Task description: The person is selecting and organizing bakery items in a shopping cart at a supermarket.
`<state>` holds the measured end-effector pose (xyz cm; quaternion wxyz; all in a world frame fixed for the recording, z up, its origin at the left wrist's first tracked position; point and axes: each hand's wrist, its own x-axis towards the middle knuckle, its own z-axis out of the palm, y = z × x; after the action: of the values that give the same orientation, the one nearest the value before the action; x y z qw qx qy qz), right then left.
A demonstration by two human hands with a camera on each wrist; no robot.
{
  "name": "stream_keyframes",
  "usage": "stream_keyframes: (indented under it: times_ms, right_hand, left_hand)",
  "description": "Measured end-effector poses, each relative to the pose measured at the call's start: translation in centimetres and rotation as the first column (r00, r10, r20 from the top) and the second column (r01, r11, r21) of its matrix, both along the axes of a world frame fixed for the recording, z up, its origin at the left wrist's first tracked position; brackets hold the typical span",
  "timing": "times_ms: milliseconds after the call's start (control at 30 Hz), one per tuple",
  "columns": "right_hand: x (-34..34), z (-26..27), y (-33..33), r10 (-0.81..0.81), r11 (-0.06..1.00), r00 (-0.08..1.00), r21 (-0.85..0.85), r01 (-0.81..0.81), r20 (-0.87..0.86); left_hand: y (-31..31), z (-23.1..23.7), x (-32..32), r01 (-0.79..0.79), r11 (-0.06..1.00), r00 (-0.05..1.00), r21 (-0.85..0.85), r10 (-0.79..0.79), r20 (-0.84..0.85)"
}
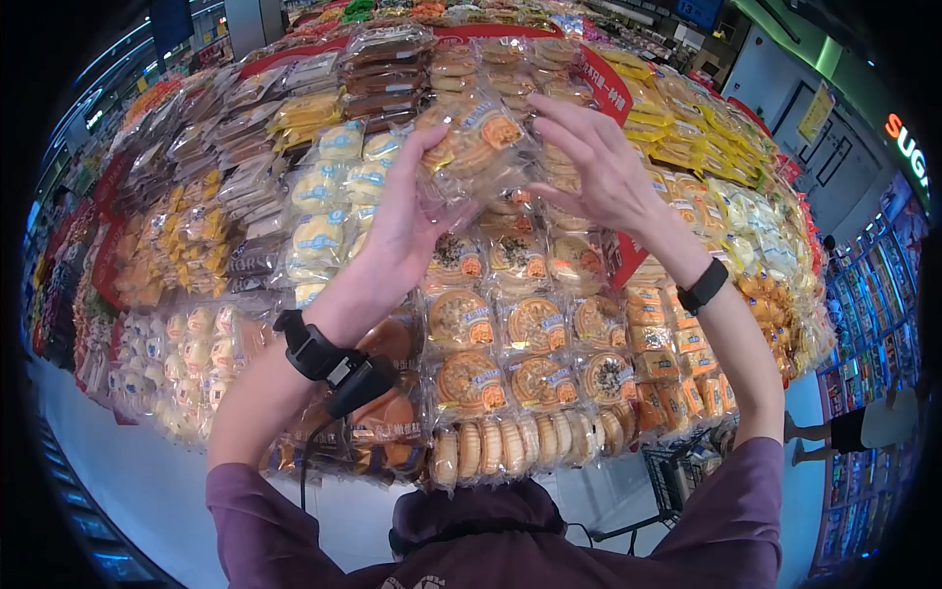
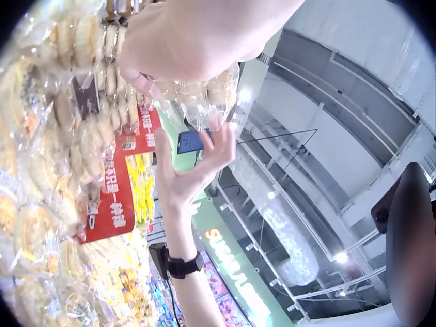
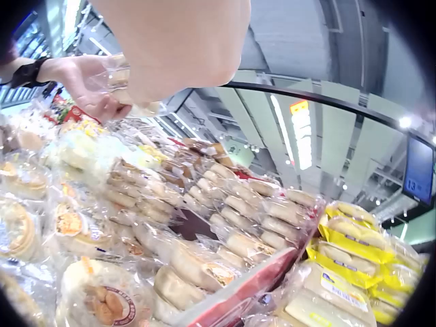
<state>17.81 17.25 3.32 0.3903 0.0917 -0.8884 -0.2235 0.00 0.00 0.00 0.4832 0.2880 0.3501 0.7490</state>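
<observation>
Above the display, my left hand (image 1: 407, 211) holds a clear plastic pack of round pastries (image 1: 481, 137), thumb on one side and palm beneath. The pack has an orange and blue label and sits tilted. In the left wrist view the pack's pastries (image 2: 204, 92) show stacked inside the wrap. My right hand (image 1: 603, 167) is at the pack's right side, fingers spread and fingertips right at the wrapper. That same right hand (image 2: 191, 174) looks loosely spread in the left wrist view. In the right wrist view the left hand (image 3: 85, 82) cups the pack from below.
Rows of wrapped round pastries (image 1: 535, 324) fill the stand below the hands. Yellow packs (image 1: 706, 128) lie to the right, brown packs (image 1: 388, 74) farther back. A red sign strip (image 2: 112, 197) borders the pastries. A shopping cart (image 1: 667, 481) stands at lower right, and a person's legs (image 1: 824, 432) show beyond.
</observation>
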Motion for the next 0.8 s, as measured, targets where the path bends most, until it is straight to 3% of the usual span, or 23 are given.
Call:
stream_keyframes:
  times_ms: [67, 167, 267, 367, 467, 800]
  right_hand:
    - [0.1, 1.1, 2.0, -0.187, 0.947, 0.982, -0.258, 0.189, 0.032]
    - [-2.5, -0.6, 6.3, -0.174, 0.81, 0.902, -0.464, 0.359, 0.394]
    - [-5.8, -2.9, 7.6, -0.024, 0.753, 0.793, -0.511, 0.415, 0.609]
    - [-9.0, -6.0, 9.3, -0.036, 0.738, 0.699, -0.453, 0.501, 0.714]
    - [-10.6, -6.9, 8.7, -0.114, 0.683, 0.51, -0.306, 0.664, 0.852]
    - [-9.0, -7.4, 8.1, 0.041, 0.749, 0.595, -0.418, 0.514, 0.803]
  left_hand:
    - [-0.3, 1.0, -1.5, -0.03, 1.0, 0.998, 0.009, 0.03, 0.051]
    - [-0.3, 1.6, -4.1, -0.047, 0.999, 0.995, 0.008, 0.046, 0.088]
    - [-0.9, 2.1, -3.9, -0.108, 0.994, 0.992, -0.012, 0.108, 0.064]
    - [-1.5, 1.8, -4.2, -0.122, 0.992, 0.991, -0.022, 0.123, 0.046]
    - [-2.3, 1.6, -4.6, -0.126, 0.991, 0.991, -0.045, 0.128, 0.045]
    - [-2.3, 1.6, -5.2, -0.116, 0.992, 0.992, -0.044, 0.118, 0.045]
